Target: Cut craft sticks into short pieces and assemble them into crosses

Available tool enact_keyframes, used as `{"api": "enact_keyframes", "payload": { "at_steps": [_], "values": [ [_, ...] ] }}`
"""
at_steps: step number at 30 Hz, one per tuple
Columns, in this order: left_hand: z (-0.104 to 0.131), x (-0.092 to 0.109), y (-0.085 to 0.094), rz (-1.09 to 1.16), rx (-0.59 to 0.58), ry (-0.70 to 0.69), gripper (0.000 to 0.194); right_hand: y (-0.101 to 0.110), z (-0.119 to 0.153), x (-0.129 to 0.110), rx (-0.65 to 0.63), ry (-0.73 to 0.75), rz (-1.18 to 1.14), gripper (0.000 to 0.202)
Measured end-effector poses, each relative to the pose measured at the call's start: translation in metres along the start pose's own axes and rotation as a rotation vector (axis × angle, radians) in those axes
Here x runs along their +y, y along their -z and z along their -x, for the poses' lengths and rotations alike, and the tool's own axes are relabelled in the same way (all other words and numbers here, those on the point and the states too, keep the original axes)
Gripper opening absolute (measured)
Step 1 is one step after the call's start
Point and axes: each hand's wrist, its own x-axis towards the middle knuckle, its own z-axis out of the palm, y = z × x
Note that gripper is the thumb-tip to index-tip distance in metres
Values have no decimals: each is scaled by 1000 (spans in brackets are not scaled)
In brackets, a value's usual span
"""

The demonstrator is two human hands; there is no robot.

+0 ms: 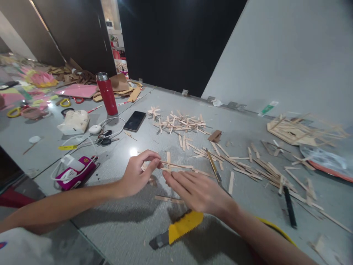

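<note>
Behind the flat black rectangular phone [135,121], a bare strip of grey worktop [154,97] leaves room for a low pass. Left of the phone, the white oval plastic device [95,129] and the bunch of black keys [107,141] crowd the surface; behind-left of it stands the tall red metal flask [107,96]. Right of the phone, heaped pale wooden sticks [180,123] block a low path. In front-right of it, the left grip [139,173], the right grip [197,189] and the yellow toothed plastic tool [185,227] obstruct passage.

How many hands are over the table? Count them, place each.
2: the left hand, apparently pinching a thin wooden stick, and the right hand beside it, nearer the yellow tool. No others show.
</note>
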Motion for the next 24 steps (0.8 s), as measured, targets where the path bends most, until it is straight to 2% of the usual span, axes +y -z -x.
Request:
{"api": "enact_keyframes", "payload": {
  "at_steps": [5,10,12,14,17,20,24],
  "values": [
    [-2,1,0,40,-1,37,22,-1,-2,0,33,-27,33,41],
    [-2,-1,-1,44,21,48,22,-3,0,0,-6,-53,13,34],
    [-2,-1,-1,17,49,41,22,-7,2,-1,-11,-180,-5,29],
    [-2,-1,-1,-18,74,24,20,-11,3,-1,-12,-405,-64,32],
    [-1,-2,0,-33,75,6,20,-15,4,0,-58,-672,-364,25],
    [-1,-3,0,5,45,4,22,-15,1,1,-92,-760,-636,15],
    [0,-5,-2,148,-26,1,27,-13,-4,0,-68,-849,-748,18]
  ]
}}
